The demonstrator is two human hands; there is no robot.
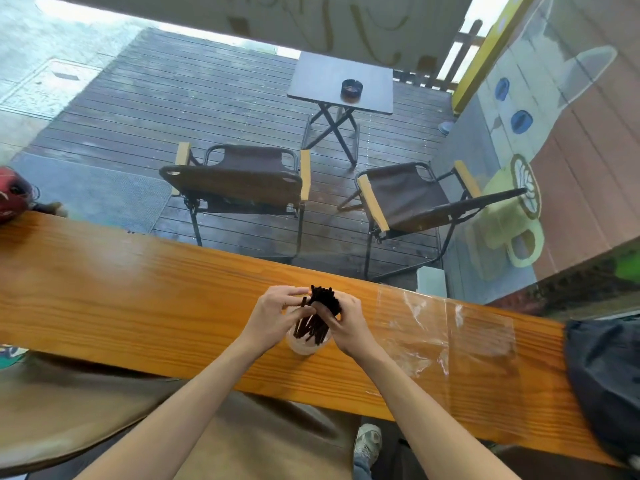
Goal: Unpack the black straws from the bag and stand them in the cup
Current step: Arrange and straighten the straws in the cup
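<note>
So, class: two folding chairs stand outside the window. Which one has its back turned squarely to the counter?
The left chair, directly beyond the hands: its backrest faces the wooden counter. The right chair is turned sideways, angled toward the small table.

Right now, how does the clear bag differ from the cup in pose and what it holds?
The clear bag lies flat and crumpled on the wooden counter; the cup stands upright. The bag looks emptied, while the cup holds the bundle of black straws. No hand touches the bag; the left hand and right hand are both at the straws above the cup. Both are see-through plastic and rest on the same counter.
</note>
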